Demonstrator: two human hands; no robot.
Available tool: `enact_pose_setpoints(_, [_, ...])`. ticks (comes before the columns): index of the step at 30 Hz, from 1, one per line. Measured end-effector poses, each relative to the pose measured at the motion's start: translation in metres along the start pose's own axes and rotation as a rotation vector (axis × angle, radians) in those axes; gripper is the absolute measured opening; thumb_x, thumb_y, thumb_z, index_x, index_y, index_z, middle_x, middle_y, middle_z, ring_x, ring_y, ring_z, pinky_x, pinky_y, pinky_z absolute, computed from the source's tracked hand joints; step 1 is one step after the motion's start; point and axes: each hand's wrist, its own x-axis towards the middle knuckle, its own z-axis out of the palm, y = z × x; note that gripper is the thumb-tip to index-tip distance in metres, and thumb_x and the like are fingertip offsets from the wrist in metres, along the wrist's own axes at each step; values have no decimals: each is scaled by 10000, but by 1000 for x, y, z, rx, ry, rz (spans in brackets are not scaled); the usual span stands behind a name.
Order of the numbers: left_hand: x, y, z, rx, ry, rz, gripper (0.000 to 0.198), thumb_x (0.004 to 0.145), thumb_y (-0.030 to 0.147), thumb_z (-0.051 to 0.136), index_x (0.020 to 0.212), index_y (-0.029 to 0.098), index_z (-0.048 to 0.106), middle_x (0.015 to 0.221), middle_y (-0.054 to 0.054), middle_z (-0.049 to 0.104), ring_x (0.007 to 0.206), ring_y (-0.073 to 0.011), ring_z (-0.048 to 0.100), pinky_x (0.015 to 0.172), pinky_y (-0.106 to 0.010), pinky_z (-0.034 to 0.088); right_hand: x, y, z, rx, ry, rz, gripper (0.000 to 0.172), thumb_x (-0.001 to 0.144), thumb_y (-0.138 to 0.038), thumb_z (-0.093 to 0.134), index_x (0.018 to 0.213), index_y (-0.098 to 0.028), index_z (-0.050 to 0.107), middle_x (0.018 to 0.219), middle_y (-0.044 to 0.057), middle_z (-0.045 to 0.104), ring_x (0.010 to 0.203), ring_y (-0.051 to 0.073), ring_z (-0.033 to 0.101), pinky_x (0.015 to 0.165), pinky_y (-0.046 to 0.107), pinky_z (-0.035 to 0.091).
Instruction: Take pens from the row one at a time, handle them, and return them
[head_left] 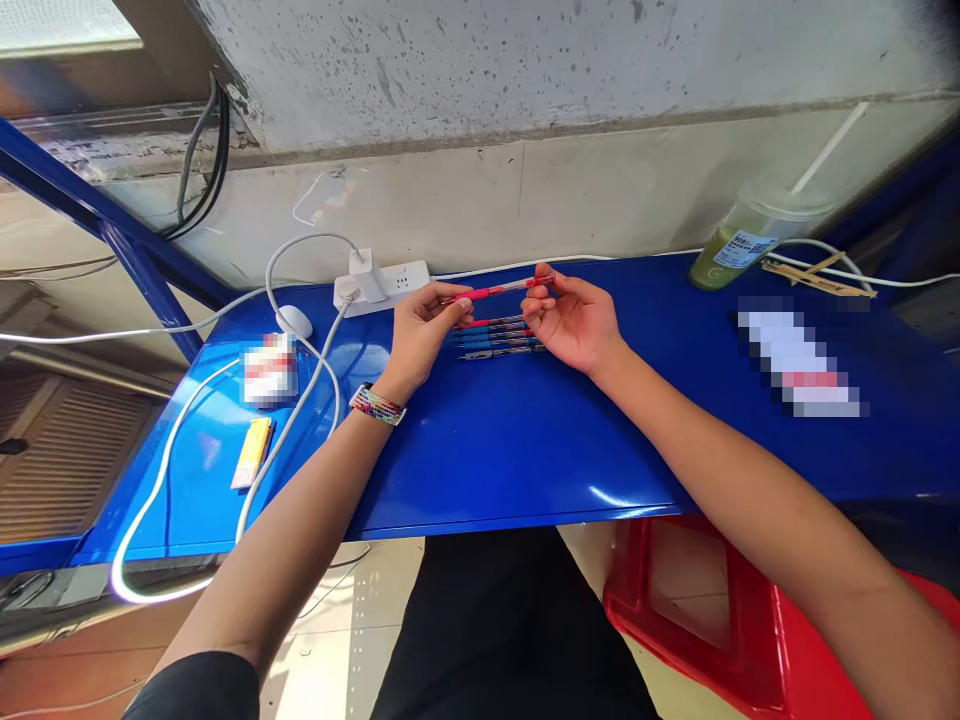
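A red pen [499, 288] is stretched level between my two hands, above the blue table [480, 450]. My left hand [425, 325] pinches its left end between thumb and fingers. At the pen's right end, the thumb and curled fingers of my right hand [571, 315] grip it. Just below the held pen, several pens [499, 340] lie side by side on the table, red at the top, blue further down and a dark clear one [491, 353] nearest me. My hands partly cover their ends.
A white power strip [401, 283] with plugs and looping cables sits behind my left hand. Left are a white round object [295, 321] and a yellow packet [253, 452]. A green drink cup [731, 245] stands back right. Below is a red stool [750, 640].
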Motion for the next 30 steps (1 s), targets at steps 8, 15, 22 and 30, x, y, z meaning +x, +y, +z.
enact_pose_setpoints(8, [3, -5, -4, -2, 21, 19, 197, 908, 356, 947, 1025, 216, 874, 884, -32, 829, 768, -137, 789, 738, -264, 656, -3, -2, 3, -318, -23, -125, 241, 933, -364, 805, 1161, -290, 817, 955, 4, 799, 889, 191, 757, 929, 390, 706])
enact_pose_setpoints(15, [5, -10, -10, 195, 22, 62, 187, 989, 285, 837, 1156, 219, 891, 1012, -67, 884, 932, -194, 843, 865, -334, 690, 13, 0, -21, -867, 106, -536, 183, 904, -415, 868, 1019, -274, 890, 1002, 47, 860, 934, 248, 789, 915, 447, 682])
enact_pose_setpoints(22, [0, -13, -12, 680, 4, 38, 259, 1062, 238, 735, 1251, 233, 912, 1192, -87, 913, 1076, -265, 839, 1034, -462, 650, 16, 0, -38, -1463, 129, -597, 148, 1011, -266, 738, 1019, -265, 886, 1055, 73, 865, 977, 300, 784, 976, 530, 628])
enact_pose_setpoints(30, [-3, -5, -8, 843, -37, 14, 297, 1068, 186, 710, 1262, 252, 925, 1262, -75, 905, 1210, -304, 811, 1169, -507, 598, 12, 2, -36, -1713, 84, -559, 271, 1057, -182, 641, 1139, -238, 893, 1131, 103, 868, 1078, 330, 753, 1044, 535, 570])
